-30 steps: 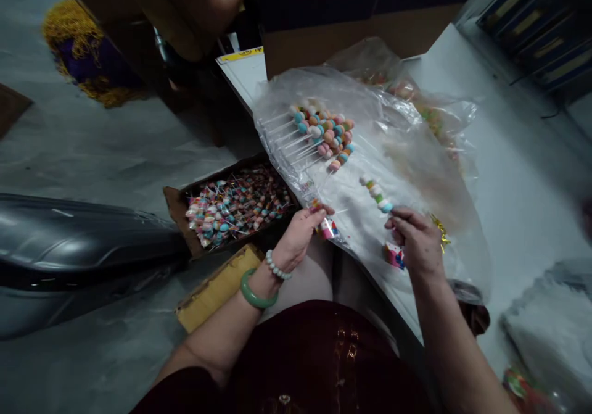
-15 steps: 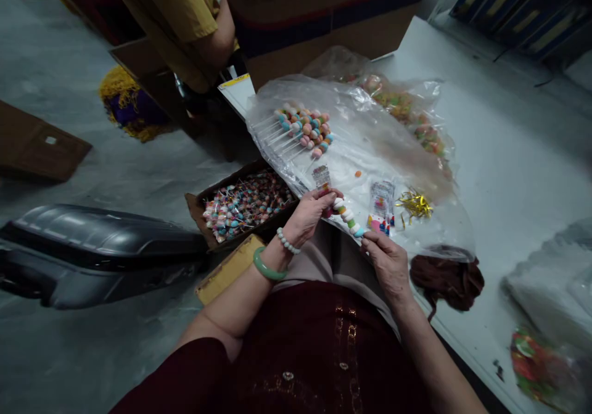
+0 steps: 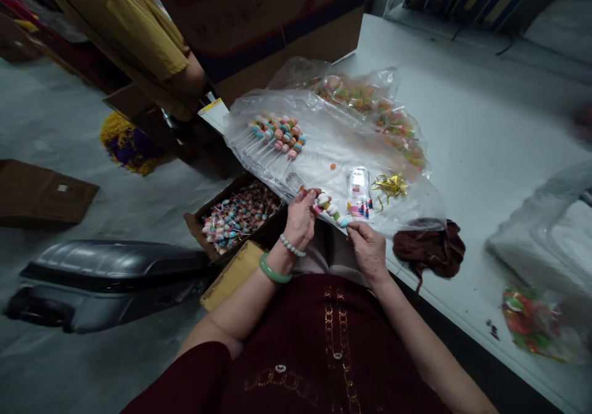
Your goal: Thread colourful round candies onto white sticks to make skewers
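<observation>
A candy skewer point(image 3: 332, 211) is held in the right hand point(image 3: 369, 248), its far end at a wrapper point(image 3: 293, 181) pinched in the left hand point(image 3: 300, 219); similar skewers point(image 3: 280, 135) are laid on clear plastic point(image 3: 319, 161).

Candy skewer point(image 3: 332, 210): matt, chalky-looking. Plastic sheet point(image 3: 328, 139): clear, glossy, wrinkled. Twist ties point(image 3: 391, 185), right: shiny metallic gold. Tabletop point(image 3: 462, 136): smooth, faint sheen. Crumpled cloth point(image 3: 432, 248), near right: matt, soft-looking. Suitcase point(image 3: 124, 258), left: smooth, glossy hard plastic. Carton point(image 3: 319, 53), far: matt cardboard, printed. Bangle point(image 3: 274, 272): polished, stone-like. Bundle point(image 3: 134, 142), far left: rough yarn fringe.
</observation>
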Demonstrator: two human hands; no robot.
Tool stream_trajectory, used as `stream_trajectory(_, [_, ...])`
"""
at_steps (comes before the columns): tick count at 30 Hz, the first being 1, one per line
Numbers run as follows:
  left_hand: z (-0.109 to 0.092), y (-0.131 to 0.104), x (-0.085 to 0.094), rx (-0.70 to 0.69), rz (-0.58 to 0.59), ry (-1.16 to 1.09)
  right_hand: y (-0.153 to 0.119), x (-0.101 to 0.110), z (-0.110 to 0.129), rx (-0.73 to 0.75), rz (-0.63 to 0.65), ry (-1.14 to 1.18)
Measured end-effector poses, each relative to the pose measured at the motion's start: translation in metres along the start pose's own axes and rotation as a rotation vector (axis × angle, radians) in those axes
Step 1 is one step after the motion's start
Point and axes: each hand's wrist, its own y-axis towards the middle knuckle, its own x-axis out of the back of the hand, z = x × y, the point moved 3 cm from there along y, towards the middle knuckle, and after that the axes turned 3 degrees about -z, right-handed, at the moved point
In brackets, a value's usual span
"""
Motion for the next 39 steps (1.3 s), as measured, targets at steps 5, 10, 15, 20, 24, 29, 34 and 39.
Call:
stream_trajectory(5, [-0.002,0.005,0.005,0.042,0.011,0.023,0.002,-0.001,-0.005,-0.015,0.012,-0.011])
stream_trajectory(10, [0.007,0.006,0.014,0.043,-0.061,-0.047,0.002,-0.007,-0.008,-0.103,-0.021,0.014])
stream_trajectory(15, [0.008,0.01,0.019,0.061,-0.109,-0.072,0.001,-0.009,-0.01,-0.123,0.008,0.031])
stream_trajectory(20, [0.004,0.014,0.019,0.08,-0.037,-0.072,-0.001,-0.011,-0.011,-0.138,0.025,0.021])
stream_trajectory(24, [0.009,0.013,0.023,0.095,-0.004,-0.038,-0.002,-0.013,-0.012,-0.17,0.017,0.015])
stream_trajectory(29, [0.017,0.01,0.028,0.091,0.009,0.002,-0.002,-0.015,-0.017,-0.163,0.031,0.018])
stream_trajectory(34, [0.018,0.011,0.025,0.118,0.07,0.021,-0.002,-0.019,-0.021,-0.176,0.07,0.091])
stream_trajectory(39, [0.018,0.009,0.018,0.175,0.051,0.013,-0.002,-0.025,-0.022,-0.189,0.044,0.126])
